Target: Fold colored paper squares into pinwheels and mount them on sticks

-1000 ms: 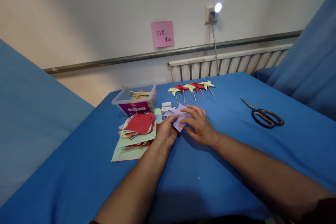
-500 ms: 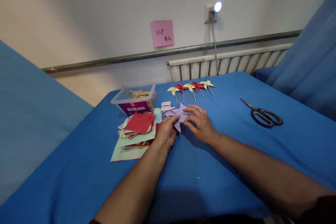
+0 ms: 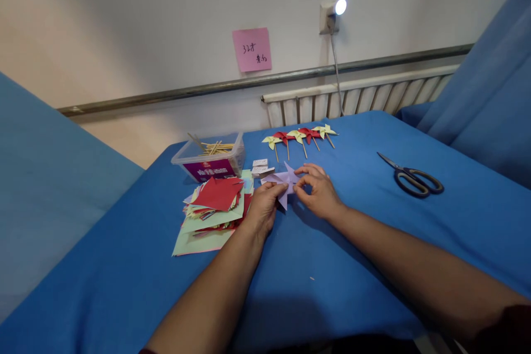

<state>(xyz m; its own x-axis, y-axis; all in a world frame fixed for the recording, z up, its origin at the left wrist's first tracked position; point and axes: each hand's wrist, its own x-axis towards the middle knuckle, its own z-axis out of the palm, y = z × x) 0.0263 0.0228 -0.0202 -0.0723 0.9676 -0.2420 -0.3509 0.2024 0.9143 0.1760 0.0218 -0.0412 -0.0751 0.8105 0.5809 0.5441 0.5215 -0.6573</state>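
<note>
I hold a lilac paper shape (image 3: 284, 180) with pointed arms, to the right of the plastic box (image 3: 236, 165) and a little nearer to me than it. My left grip (image 3: 263, 204) is clamped on the paper, thumb pressed on top and the other fingers mostly hidden beneath. My right grip (image 3: 317, 191) is pinched on the side of the paper farther from the box, thumb and forefinger together there. Whether the lilac paper touches the surface (image 3: 352, 287) below, I cannot tell.

The box holds thin sticks (image 3: 222, 147), a few leaning up past its rim. Just in front of the box, on my side, lies an uneven stack of coloured paper (image 3: 218, 193), a red sheet uppermost and pale green ones jutting out below. Just right of the box sit small white blocks (image 3: 260, 166) with marks on them too small to read. Farther right of the box and slightly beyond it, five pinwheels (image 3: 296, 135) on sticks lie in a row, pale yellow and red by turns. Well to the right of the box rest dark-handled scissors (image 3: 410, 180), blades angled towards the box's side. On the wall, above and to the right of the box, is a pink note (image 3: 251, 50) with handwriting.
</note>
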